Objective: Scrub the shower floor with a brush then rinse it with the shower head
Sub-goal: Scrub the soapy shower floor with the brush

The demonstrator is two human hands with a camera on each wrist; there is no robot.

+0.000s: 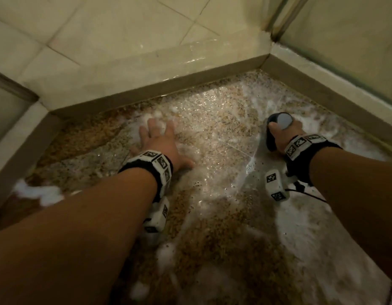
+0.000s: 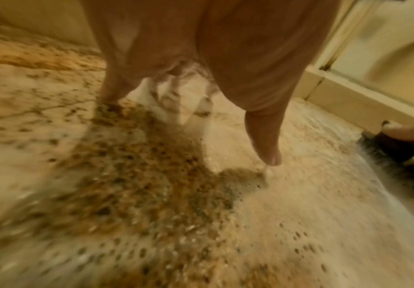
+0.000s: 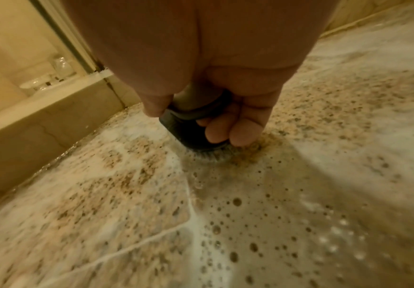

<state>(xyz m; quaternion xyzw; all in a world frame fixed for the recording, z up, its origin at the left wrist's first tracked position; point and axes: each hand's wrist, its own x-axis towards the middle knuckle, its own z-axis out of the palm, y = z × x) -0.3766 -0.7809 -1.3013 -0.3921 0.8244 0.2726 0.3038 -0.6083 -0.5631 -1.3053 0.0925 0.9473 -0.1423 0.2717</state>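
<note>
The speckled brown shower floor [image 1: 212, 119] is wet and covered in patches of white foam. My right hand [image 1: 285, 133] grips a dark scrub brush [image 1: 272, 137] with a grey round top, bristles down on the floor near the right curb. In the right wrist view my fingers [image 3: 225, 132] curl round the brush [image 3: 188, 128], whose bristles press into the suds. My left hand [image 1: 160, 139] lies flat with spread fingers on the foamy floor, left of centre. The left wrist view shows its thumb [image 2: 267, 144] touching the floor and the brush [image 2: 398, 155] at the right edge.
A raised tiled curb [image 1: 146, 69] borders the floor at the back, left and right. A glass door with a metal frame [image 1: 344, 40] stands at the right. A clump of foam [image 1: 38, 192] sits by the left curb. Bottles [image 3: 62, 66] show behind the glass.
</note>
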